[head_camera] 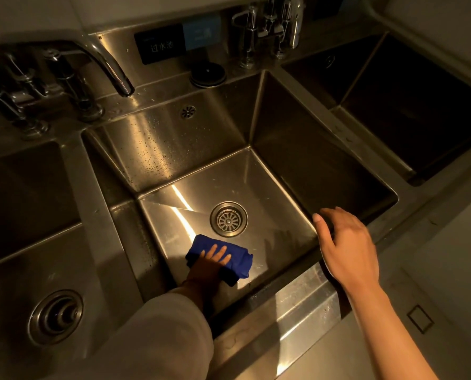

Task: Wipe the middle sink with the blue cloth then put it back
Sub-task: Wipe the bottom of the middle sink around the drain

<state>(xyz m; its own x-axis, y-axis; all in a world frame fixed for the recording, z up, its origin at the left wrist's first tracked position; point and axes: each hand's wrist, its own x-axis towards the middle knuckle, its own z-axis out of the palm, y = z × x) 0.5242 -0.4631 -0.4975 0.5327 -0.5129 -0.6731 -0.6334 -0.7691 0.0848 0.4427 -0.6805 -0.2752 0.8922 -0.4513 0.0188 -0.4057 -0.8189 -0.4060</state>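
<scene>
At nine o'clock lies the left sink point(23, 193), dark, with its round drain point(56, 316) down at about eight o'clock. Above it, toward ten o'clock, stand chrome tap handles point(23, 86), and a curved spout point(105, 64) reaches out over the back rim of the middle sink point(174, 141).

My left hand point(209, 266) is down on the floor of the middle sink, at six o'clock from its drain strainer point(228, 219). My fingers point(216, 252) lie straight and a little apart, flat on top of the blue cloth point(237, 259), pressing it against the steel. The cloth is bunched into a thick pad, near the front wall of the basin and just short of the strainer. My pale sleeve point(163, 330) covers that forearm.

At twelve o'clock, on the back ledge, sit a dark sign with white characters point(160, 46), a blue card point(201, 32) beside it, and a round black cap point(208, 74) below them. More chrome taps point(270, 28) stand at one o'clock.

My right hand point(344, 248) rests at the front right corner of the middle sink, at four o'clock from the strainer, fingers loosely curved and spread, holding nothing. The right sink point(407, 105) lies in shadow at two o'clock.
</scene>
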